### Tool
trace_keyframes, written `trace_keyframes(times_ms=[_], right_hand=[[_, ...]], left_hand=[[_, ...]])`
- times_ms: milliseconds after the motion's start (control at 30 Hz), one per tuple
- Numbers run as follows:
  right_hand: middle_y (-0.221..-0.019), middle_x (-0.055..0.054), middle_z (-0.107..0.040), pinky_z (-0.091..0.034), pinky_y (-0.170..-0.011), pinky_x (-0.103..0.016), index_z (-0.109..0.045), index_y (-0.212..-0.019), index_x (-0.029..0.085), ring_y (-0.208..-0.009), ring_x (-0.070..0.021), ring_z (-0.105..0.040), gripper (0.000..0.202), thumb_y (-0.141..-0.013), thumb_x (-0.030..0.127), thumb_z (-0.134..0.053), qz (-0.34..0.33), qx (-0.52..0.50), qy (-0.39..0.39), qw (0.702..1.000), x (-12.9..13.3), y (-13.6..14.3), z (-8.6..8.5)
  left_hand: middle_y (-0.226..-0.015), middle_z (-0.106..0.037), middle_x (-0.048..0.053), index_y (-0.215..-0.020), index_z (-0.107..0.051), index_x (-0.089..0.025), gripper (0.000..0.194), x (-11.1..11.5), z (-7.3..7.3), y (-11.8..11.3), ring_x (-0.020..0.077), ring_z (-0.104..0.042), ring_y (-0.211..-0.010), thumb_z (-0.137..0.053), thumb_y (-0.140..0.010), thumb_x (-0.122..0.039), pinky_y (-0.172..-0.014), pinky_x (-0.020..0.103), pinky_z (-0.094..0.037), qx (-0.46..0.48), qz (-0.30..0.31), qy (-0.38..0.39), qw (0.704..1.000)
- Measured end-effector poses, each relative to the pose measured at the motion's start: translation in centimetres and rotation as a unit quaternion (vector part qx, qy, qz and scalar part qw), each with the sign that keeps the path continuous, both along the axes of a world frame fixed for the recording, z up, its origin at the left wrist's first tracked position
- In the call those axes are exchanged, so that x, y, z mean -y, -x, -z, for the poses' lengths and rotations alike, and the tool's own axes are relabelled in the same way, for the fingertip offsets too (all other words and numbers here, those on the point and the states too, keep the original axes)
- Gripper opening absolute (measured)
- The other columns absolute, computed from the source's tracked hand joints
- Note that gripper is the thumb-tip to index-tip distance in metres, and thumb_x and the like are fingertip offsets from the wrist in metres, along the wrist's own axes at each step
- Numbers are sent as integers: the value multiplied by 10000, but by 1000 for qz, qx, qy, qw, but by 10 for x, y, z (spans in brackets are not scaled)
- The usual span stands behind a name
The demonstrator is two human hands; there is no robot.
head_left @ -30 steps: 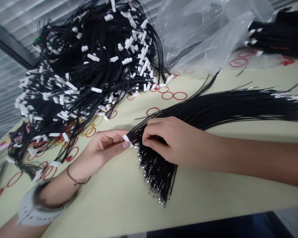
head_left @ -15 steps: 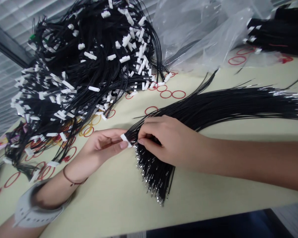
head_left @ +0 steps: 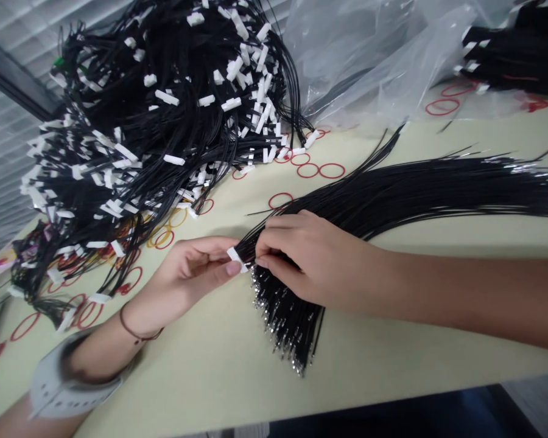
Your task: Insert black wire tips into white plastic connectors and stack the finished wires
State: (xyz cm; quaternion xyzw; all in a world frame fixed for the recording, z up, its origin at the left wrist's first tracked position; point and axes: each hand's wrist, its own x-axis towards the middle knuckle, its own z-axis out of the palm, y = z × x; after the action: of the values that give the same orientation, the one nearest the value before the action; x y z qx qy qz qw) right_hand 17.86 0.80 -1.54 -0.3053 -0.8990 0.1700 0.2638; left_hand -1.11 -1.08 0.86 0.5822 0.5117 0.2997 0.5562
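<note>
Between its thumb and fingers, my left hand (head_left: pixel 196 271) holds a white connector (head_left: pixel 237 259) with black wires running out of it. Close to its right side, my right hand (head_left: pixel 301 255) is pinched near the connector, and a thin wire seems to be at its fingertips. Under my right hand lies a bundle of black wires (head_left: pixel 285 310) with silvery metal tips fanned toward the table's front edge. A long bundle of black wires (head_left: pixel 420 191) stretches off to the right, also ending in metal tips.
A large heap of black wires with white connectors (head_left: pixel 173 158) fills the back left. Red rubber bands (head_left: pixel 332 171) lie on the pale table (head_left: pixel 187 377). Clear plastic bags (head_left: pixel 360 61) and more black wire bundles (head_left: pixel 520 61) are at the back right.
The connector and my left hand have shifted slightly right, closer to my right fingertips. The view has moved a little; both hands keep nearly the same pose.
</note>
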Motion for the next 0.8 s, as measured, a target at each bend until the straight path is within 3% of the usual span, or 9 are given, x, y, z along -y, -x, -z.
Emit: trace_keyframes(times_ms=[333, 467, 567, 800], right_hand=[[-770, -24, -553, -330, -652, -256, -533, -733, 127, -695, -99, -481, 184, -847, 180, -398, -5, -9, 17, 1000, 1, 1, 0], [-761, -22, -550, -332, -656, -262, -549, -742, 127, -695, -104, -490, 174, -840, 170, -412, -4, -7, 3, 1000, 1, 1, 0], [-753, -23, -542, -335, -646, -269, -560, -758, 121, -690, -112, -493, 144, -821, 130, -431, -11, 4, -21, 1000, 1, 2, 1], [-720, -22, -504, -331, -607, -278, -565, -765, 124, -659, -128, -457, 129, -803, 102, -443, -29, 19, -105, 994, 2, 4, 5]], left_hand=[[-707, -709, -31, -935, -703, -204, 254, 5, -2, -5, 84, -613, -654, -580, -759, -69, -594, 130, -479, 7, -23, 5, 1000], [-689, -709, -13, -922, -705, -191, 231, 2, 0, -1, 92, -607, -612, -614, -741, -81, -545, 140, -478, -8, 15, -31, 999], [-669, -705, -11, -877, -716, -206, 233, 0, 2, 0, 89, -602, -581, -636, -711, -62, -513, 135, -472, -26, 30, -59, 997], [-653, -717, -31, -821, -726, -246, 311, 2, 5, -6, 90, -602, -550, -658, -644, 0, -517, 151, -489, -42, -2, -108, 993]])
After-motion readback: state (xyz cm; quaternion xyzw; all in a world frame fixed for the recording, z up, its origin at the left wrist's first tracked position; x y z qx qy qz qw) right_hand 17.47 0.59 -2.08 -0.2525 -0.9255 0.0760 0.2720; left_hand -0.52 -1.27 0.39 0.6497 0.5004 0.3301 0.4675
